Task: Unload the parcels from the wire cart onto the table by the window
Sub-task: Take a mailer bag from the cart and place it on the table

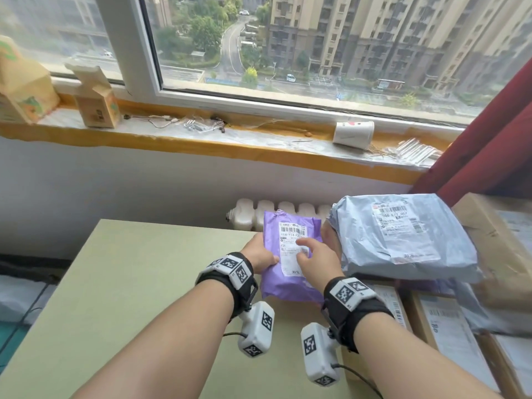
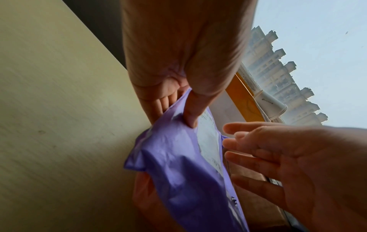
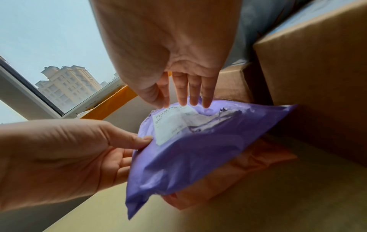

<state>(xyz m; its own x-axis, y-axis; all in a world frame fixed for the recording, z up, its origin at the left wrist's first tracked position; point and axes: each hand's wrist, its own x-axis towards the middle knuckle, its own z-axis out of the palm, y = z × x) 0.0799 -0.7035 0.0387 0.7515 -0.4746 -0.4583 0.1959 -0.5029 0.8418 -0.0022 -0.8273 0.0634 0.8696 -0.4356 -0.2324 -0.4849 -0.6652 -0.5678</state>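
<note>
Where window light falls, pale green table [image 1: 121,283] meets white wall [image 1: 115,180].

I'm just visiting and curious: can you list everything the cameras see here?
Purple plastic mailer bag: one, purple, held over the table's far edge.
Grey plastic mailer bag: one, grey, atop boxes at right.
Brown cardboard boxes: several, brown, right side.
Pale green table: one, below the window.
White paper cup: one, lying on the sill.
Small cardboard cartons: two, tan, left sill.
White radiator: one, under the sill.
Left hand: grips the purple bag's left edge.
Right hand: open, fingertips at the label.
</note>
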